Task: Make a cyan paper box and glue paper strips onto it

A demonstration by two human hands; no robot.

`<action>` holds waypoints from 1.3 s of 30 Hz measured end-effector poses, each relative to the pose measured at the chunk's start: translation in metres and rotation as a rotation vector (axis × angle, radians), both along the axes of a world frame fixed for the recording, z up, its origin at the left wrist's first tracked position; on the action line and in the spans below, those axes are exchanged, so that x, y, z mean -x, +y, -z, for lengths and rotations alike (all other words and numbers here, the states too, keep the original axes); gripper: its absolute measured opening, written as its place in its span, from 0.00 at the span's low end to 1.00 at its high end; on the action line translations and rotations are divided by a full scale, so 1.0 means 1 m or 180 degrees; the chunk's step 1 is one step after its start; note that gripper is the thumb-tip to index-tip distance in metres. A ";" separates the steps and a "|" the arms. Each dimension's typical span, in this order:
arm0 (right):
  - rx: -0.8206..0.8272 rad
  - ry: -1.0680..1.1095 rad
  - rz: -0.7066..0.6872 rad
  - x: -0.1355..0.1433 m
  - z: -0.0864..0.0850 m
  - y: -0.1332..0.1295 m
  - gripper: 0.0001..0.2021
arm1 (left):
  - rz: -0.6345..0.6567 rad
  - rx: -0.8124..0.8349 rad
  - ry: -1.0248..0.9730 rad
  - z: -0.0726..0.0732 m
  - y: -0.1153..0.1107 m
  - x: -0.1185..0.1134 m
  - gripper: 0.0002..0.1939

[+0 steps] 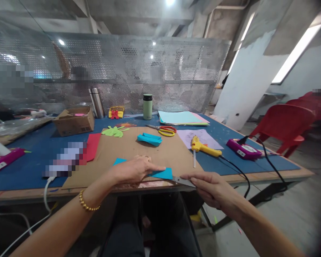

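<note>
A blue paper strip (164,174) lies near the front edge of the cardboard sheet (173,153). My left hand (135,168) rests on the strip with its index finger stretched out along it, and nothing is seen gripped in it. My right hand (210,187) pinches a thin metal ruler or blade (184,181), whose far end reaches the strip's right end. Behind my left hand sits a folded blue paper piece (149,139). Scissors with red and yellow handles (166,131) lie at the back of the cardboard.
A yellow glue gun (207,148) rests on purple paper (186,137) at the right. Purple power strip (243,149), green bottle (147,107), steel flask (97,103), cardboard box (75,123), paper stack (182,118), green cutouts (113,132) and red paper (92,147) surround the work area.
</note>
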State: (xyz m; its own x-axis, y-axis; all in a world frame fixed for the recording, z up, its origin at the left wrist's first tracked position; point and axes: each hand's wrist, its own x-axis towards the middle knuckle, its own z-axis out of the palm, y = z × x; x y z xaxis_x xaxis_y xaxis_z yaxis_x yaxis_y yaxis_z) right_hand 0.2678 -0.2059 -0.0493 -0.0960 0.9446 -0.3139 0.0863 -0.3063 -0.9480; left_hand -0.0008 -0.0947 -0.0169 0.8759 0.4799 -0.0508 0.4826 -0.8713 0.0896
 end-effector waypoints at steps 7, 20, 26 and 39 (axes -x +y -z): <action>-0.0119 -0.0032 0.0012 0.017 0.005 0.006 0.32 | 0.0008 0.0140 0.0013 0.006 0.009 0.005 0.28; -0.0171 -0.0184 -0.0002 0.022 0.011 0.008 0.34 | -0.0067 0.0264 -0.0028 0.002 0.006 0.003 0.26; -0.0071 -0.0168 -0.0170 0.022 0.008 0.006 0.33 | 0.0054 0.0235 0.0036 0.003 0.010 0.004 0.26; -0.0478 -0.0645 -0.0096 0.042 0.008 0.002 0.28 | -0.0526 -0.0018 -0.0885 0.009 -0.012 0.058 0.19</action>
State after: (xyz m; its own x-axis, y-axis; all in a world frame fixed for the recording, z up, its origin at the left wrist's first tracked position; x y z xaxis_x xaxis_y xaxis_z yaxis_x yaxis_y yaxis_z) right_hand 0.2260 -0.2040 -0.0568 -0.0742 0.9798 -0.1858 0.2860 -0.1576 -0.9452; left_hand -0.0584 -0.1068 -0.0260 0.7660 0.6163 0.1826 0.5752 -0.7840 0.2334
